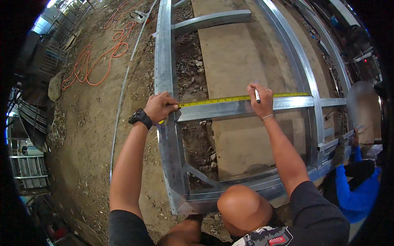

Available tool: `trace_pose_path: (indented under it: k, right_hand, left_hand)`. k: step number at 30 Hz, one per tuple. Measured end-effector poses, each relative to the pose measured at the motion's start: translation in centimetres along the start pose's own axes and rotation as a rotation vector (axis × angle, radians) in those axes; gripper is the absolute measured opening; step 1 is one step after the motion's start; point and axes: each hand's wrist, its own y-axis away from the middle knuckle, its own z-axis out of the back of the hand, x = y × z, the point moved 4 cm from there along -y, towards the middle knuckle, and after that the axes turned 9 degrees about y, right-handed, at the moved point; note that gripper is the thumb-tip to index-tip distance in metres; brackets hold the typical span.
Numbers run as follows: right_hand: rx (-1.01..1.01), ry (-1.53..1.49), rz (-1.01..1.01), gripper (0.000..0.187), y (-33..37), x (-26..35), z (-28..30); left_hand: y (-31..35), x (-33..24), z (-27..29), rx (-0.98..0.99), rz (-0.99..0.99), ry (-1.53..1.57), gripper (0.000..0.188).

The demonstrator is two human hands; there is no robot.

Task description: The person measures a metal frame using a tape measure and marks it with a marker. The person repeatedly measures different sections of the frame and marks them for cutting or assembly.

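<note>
A yellow tape measure [219, 99] is stretched along a shiny metal crossbar [221, 110] of a metal frame [163, 53]. My left hand [160, 107] is closed on the tape's near-left end, over the frame's left rail, and a bit of yellow shows below the fingers. My right hand [262, 100] rests over the crossbar further right, closed around a marker [257, 95] with a white body and dark tip pointing down. The blade runs on past the right hand to the frame's right rail [314, 90].
An orange cord [108, 74] lies in loops on the dirt at far left. A long thin metal strip [119, 102] lies beside the frame. A tan board [242, 61] lies beneath it. A person in blue [357, 184] crouches at right. My knee [244, 207] is at the near rail.
</note>
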Motion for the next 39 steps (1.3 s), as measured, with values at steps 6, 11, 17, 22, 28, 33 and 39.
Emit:
trace_pose_path:
  k: [6, 11, 17, 22, 28, 33, 39]
  right_hand:
    - [-0.012, 0.138, 0.087, 0.020, -0.5, 1.1, 0.9]
    - [0.030, 0.140, 0.089, 0.022, -0.6, 0.6, 0.4]
    - [0.040, 0.099, 0.091, 0.020, -0.6, 0.0, 0.0]
    - [0.047, 0.034, 0.146, 0.016, -1.0, 0.1, 0.5]
    - [0.066, 0.085, 0.086, 0.014, -0.8, 0.2, 0.0]
    - [0.048, 0.062, 0.106, 0.012, -0.6, 0.0, -0.2]
    - [-0.066, -0.014, 0.295, 0.019, 0.3, -2.4, -2.1]
  left_hand:
    - [-0.2, -1.2, 0.2, 0.007, 0.059, -0.117, 0.020]
    - [0.2, -2.1, 0.3, -0.046, 0.049, -0.214, 0.020]
    - [0.1, -2.1, 0.5, -0.008, 0.057, -0.198, 0.021]
    - [-0.2, -2.3, 0.5, 0.004, 0.087, -0.206, 0.021]
    - [-0.2, -2.3, 0.4, 0.003, 0.054, -0.201, 0.021]
    - [0.4, -2.2, 0.4, -0.046, 0.023, -0.246, 0.019]
    - [-0.3, -0.8, 0.0, -0.035, -0.037, -0.185, 0.021]
